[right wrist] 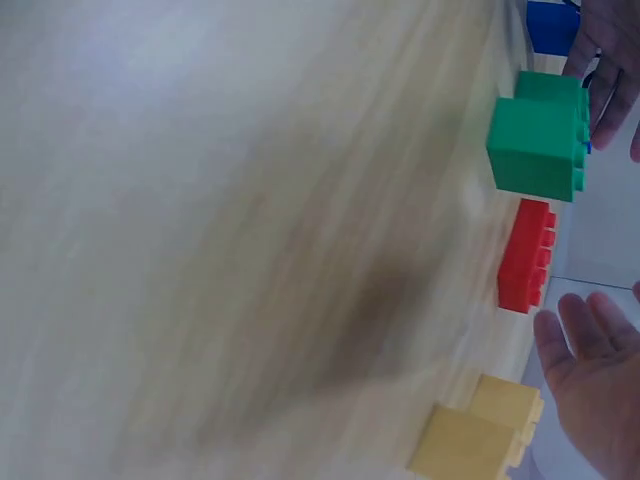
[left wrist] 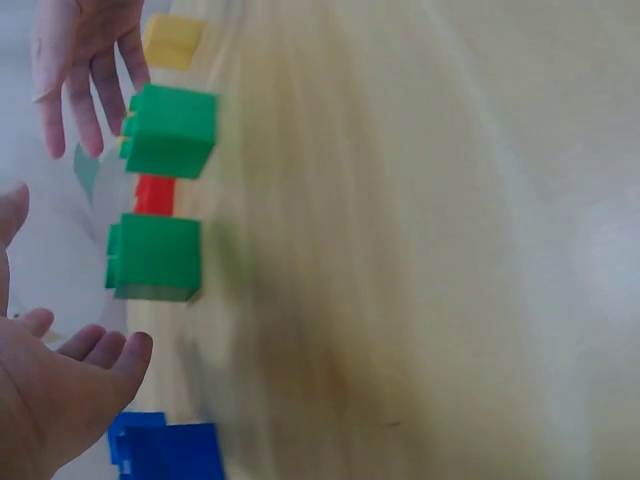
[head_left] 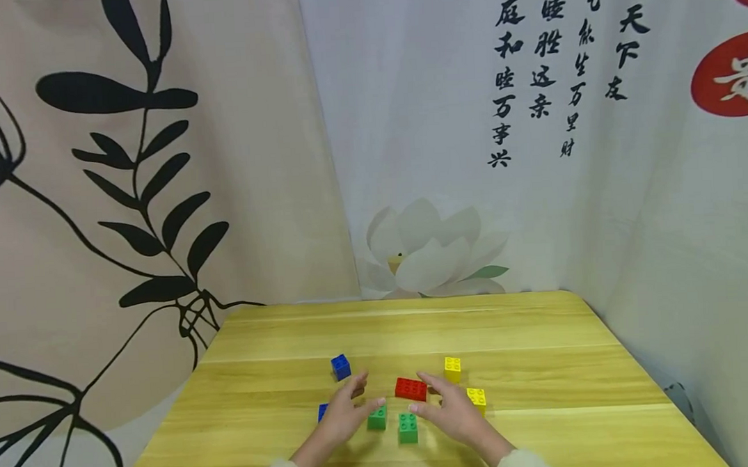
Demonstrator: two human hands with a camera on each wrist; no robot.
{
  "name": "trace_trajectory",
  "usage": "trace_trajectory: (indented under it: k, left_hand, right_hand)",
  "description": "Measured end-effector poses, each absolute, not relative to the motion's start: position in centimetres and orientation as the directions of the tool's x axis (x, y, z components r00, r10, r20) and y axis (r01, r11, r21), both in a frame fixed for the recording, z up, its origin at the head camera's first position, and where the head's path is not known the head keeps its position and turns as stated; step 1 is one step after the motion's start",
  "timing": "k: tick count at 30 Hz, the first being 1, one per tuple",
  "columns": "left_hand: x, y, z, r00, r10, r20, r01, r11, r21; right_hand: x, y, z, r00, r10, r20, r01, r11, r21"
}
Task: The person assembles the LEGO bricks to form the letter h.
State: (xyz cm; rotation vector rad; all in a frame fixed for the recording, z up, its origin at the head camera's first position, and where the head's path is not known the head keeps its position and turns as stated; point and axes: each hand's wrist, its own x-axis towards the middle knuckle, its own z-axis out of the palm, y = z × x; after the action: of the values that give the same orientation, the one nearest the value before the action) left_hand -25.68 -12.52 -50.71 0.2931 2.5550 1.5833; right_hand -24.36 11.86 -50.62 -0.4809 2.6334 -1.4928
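Fingers loosely extended and thumbs held apart from the forefingers, a person's left hand (head_left: 341, 415) and right hand (head_left: 453, 412) grasp nothing as they face each other across a group of seven toy bricks. Between them a red brick (head_left: 411, 389), longer than its neighbors, lies studs up on the wooden table (head_left: 543, 365), just beside the right fingertips. Closer to the person sit two green bricks: the left green brick (head_left: 377, 420) shows partly behind the left thumb, and whether the two touch cannot be told; the right green brick (head_left: 408, 428) stands near the tip of the right thumb. On the left, the far blue brick (head_left: 341, 367) rests, slightly turned, just beyond the left fingers, while the near blue brick (head_left: 322, 412) is partly hidden by that hand. On the right, the far yellow brick (head_left: 452, 369) stands past the right hand, which partly covers the near yellow brick (head_left: 477, 398). Pale sleeves (head_left: 525, 464) end at the wrists. Behind the table, light fabric (head_left: 269, 126) carries a print of black leaves (head_left: 92, 91), a white lotus (head_left: 438, 262), columns of black Chinese characters (head_left: 549, 43) and, at the right edge, red discs (head_left: 706, 86) bearing white script.
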Motion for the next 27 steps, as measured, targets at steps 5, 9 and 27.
trace_trajectory:
  k: [5, 9, 27]
  left_hand:
    - [-24.8, -12.4, -51.7, -0.979, 0.2, -0.04, 0.052, 0.432, 0.9]
    - [-24.6, -12.3, -52.4, -0.981, 0.19, -0.039, 0.046, 0.423, 0.905]
    - [-24.8, -12.9, -53.8, -0.97, 0.243, 0.016, 0.095, 0.316, 0.944]
  right_hand:
    - [-24.0, 11.8, -51.8, -0.938, -0.341, 0.06, -0.218, 0.448, -0.867]
    - [-23.6, 11.9, -52.7, -0.933, -0.358, 0.043, -0.212, 0.447, -0.869]
    - [-23.7, 11.4, -54.1, -0.939, -0.343, 0.033, -0.189, 0.432, -0.882]
